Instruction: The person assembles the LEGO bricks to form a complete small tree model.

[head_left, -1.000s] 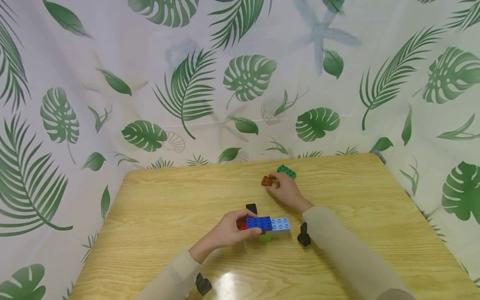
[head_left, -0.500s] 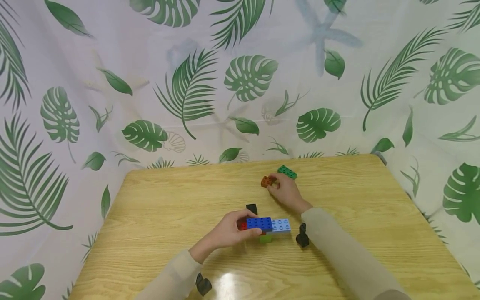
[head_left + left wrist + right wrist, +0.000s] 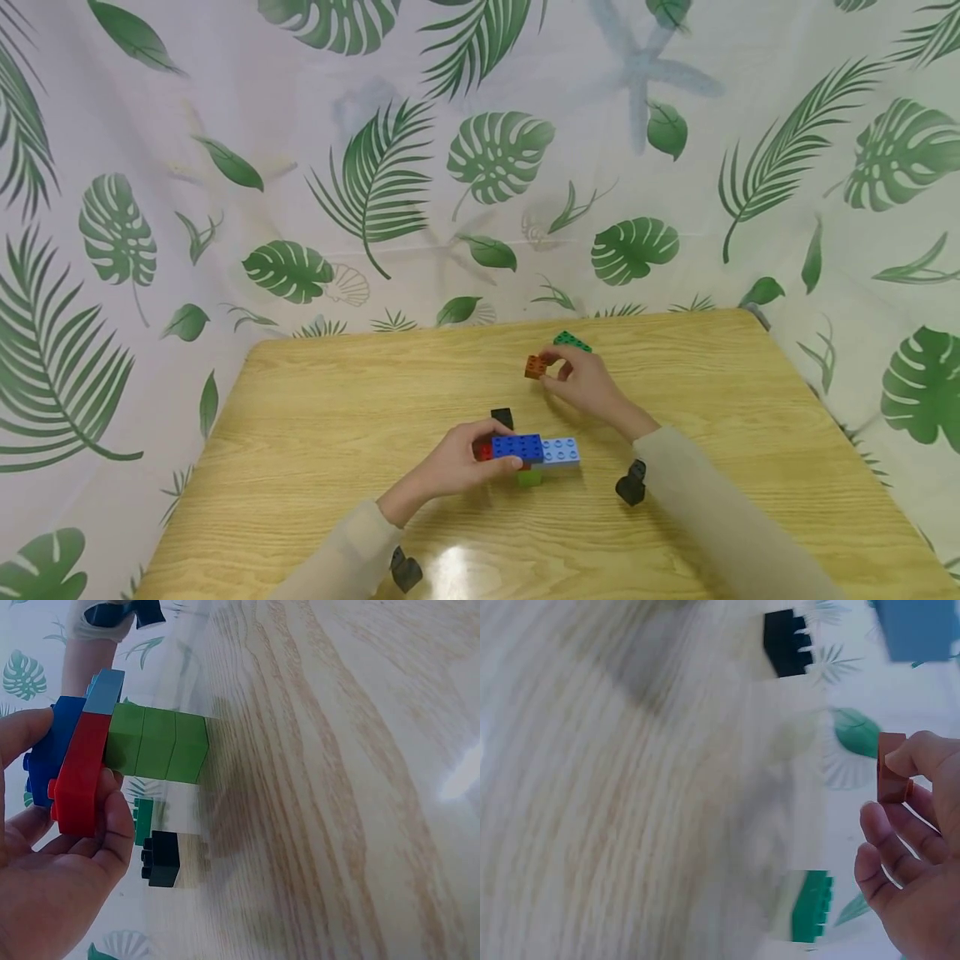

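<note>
My left hand (image 3: 459,458) grips a structure of toy building bricks around its upper layers. A dark blue brick (image 3: 517,447) tops it, above a red brick (image 3: 84,769) and a light blue brick (image 3: 560,451) that sticks out to the right. Below them, a column of light green bricks (image 3: 156,742) reaches down to the tabletop. Farther back, my right hand (image 3: 592,387) pinches a small reddish-brown brick (image 3: 536,367) between thumb and fingers. In the right wrist view that brown brick (image 3: 892,769) is held off the table.
A dark green brick (image 3: 572,341) lies near the table's back edge, partly behind my right hand. A black brick (image 3: 502,417) stands just beyond the left hand. Wood-grain tabletop (image 3: 360,383) spreads around; a leaf-print curtain (image 3: 420,250) closes off the back and sides.
My right hand has lifted the brown brick and drawn slightly toward me and to the right, now covering part of the dark green brick. The left hand and its structure keep still.
</note>
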The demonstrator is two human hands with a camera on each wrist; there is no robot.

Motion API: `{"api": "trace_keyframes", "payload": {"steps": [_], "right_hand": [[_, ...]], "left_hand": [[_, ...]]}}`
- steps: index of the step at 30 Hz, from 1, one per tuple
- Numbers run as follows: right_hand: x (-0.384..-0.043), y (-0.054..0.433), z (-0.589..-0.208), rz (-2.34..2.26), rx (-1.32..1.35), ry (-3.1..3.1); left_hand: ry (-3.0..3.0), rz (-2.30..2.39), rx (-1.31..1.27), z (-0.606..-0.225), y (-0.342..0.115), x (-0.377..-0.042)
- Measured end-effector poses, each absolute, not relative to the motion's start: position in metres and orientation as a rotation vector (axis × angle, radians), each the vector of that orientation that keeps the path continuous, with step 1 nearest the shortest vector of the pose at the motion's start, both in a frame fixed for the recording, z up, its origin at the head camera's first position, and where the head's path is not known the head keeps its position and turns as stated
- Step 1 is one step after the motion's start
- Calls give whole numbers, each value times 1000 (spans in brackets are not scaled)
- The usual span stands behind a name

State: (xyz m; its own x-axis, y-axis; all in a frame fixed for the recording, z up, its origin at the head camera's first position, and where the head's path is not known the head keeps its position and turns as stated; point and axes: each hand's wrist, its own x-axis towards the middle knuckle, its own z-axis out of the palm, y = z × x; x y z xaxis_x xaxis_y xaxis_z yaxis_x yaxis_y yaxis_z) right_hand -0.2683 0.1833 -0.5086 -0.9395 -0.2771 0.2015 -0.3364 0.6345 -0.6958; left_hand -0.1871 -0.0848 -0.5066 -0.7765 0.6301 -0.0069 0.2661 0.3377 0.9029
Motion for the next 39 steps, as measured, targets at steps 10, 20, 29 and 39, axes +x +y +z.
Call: {"api": "trace_keyframes", "payload": {"steps": [10, 20, 29, 39], "right_hand": [[-228, 192, -481, 1251, 677, -2755], [-199, 199, -473, 1228, 730, -2764], [-181, 204, -470, 1226, 830, -2754], [-170, 207, -472, 1258, 902, -2731]], "left_hand": [[2256, 1413, 789, -506, -86, -186], [2271, 1406, 778, -502, -84, -183], [2254, 1421, 784, -501, -85, -183], [2238, 1431, 799, -502, -85, -183]]}}
